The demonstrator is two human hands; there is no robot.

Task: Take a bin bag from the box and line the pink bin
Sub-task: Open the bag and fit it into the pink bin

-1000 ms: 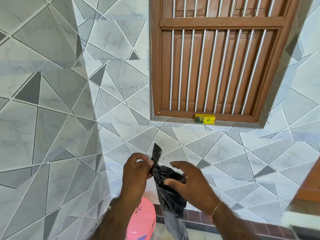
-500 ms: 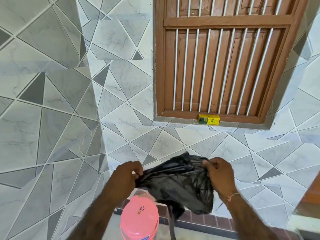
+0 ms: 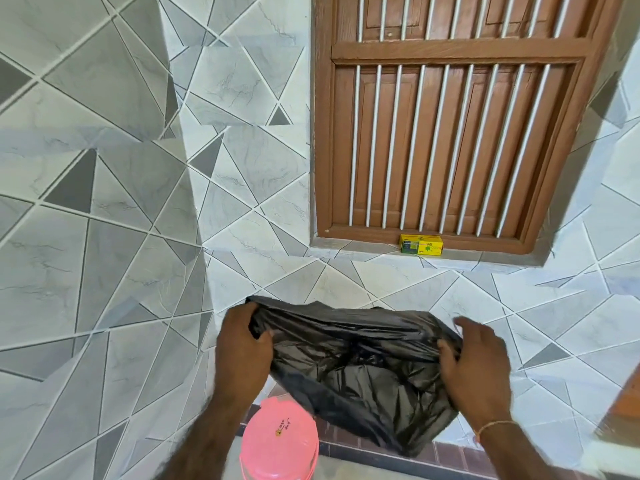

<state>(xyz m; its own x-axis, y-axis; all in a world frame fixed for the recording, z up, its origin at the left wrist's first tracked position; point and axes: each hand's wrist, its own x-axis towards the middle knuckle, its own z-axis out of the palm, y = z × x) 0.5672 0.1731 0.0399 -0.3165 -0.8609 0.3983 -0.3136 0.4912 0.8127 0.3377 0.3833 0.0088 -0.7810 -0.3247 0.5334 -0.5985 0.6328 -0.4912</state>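
1. The bin bag (image 3: 360, 368) is hanging stretched between both hands, above and right of the pink bin (image 3: 278, 441).
2. The left hand (image 3: 242, 351) and right hand (image 3: 474, 368) are each pinching an edge.
3. The yellow box (image 3: 421, 244) is sitting on the far sill.
4. Judged step: opening the mouth; next, lifting the bin's lid.

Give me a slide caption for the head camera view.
Both hands stretch a black bin bag open above the lidded pink bin.

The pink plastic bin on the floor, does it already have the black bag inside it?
No, the black plastic bin bag is held in the air above the pink plastic bin by both hands.
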